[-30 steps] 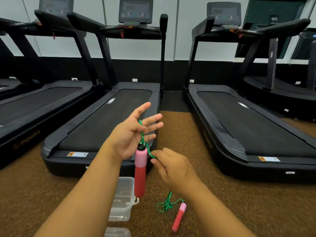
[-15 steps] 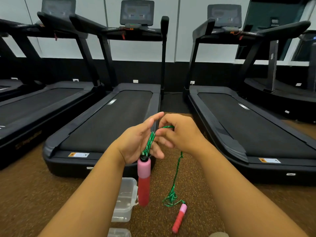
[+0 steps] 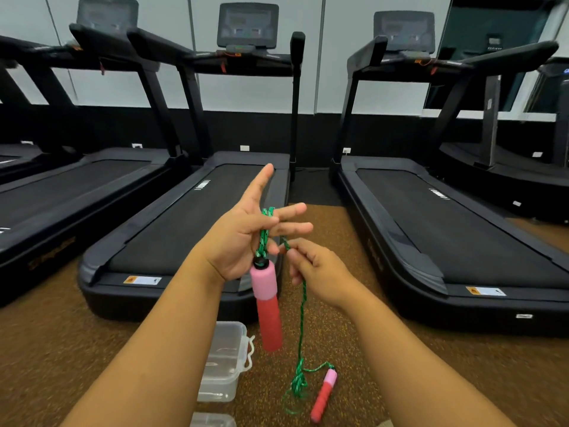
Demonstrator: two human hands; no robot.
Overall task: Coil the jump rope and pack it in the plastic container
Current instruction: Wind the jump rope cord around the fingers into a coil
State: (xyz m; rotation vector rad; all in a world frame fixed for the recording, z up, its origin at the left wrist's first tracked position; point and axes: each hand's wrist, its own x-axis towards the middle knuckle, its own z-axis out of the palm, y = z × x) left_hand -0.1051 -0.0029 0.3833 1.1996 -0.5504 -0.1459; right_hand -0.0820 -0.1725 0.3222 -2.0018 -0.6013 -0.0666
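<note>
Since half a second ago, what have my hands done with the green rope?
The right hand dropped from beside the left hand's fingers to below them, pinching the green braided rope and pulling it down. The left hand spread open, loops staying round it. The pink-and-red foam handle hanging there, the other handle and the clear plastic container stayed put.

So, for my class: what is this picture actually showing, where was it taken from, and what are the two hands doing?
The camera sits on a person's head, looking forward and down, so both arms are the wearer's own. The left hand has green rope looped over its spread fingers, and a pink and red handle hangs below it. The right hand pinches the rope, which runs down to the second handle on the brown floor. A clear plastic container stands open on the floor. Treadmills fill the background.
</note>
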